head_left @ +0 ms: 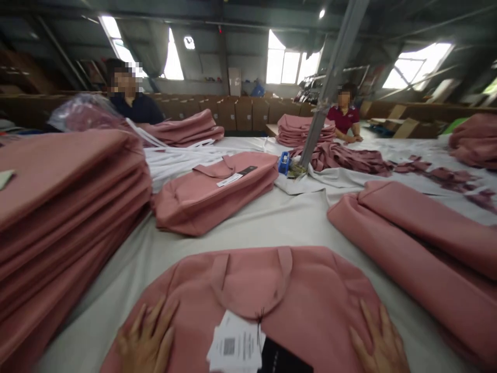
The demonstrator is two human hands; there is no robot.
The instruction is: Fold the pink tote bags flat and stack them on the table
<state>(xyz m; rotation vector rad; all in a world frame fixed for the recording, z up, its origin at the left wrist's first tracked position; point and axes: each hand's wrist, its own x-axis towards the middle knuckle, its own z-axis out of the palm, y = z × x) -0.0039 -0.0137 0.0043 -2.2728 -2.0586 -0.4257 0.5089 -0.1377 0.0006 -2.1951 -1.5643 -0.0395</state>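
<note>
A pink fabric bag (272,295) lies flat at the near edge of a cloth-covered surface (272,223), its handles folded onto its face and white paper tags (235,347) beside a black tag (285,360) at its near edge. The left hand (145,339) and right hand (378,342) rest open, palms down, on the bag's two near corners. A tall stack of pink bags (66,207) stands to the left, a smaller stack (213,191) behind. Two people (344,116) are seated across the surface.
</note>
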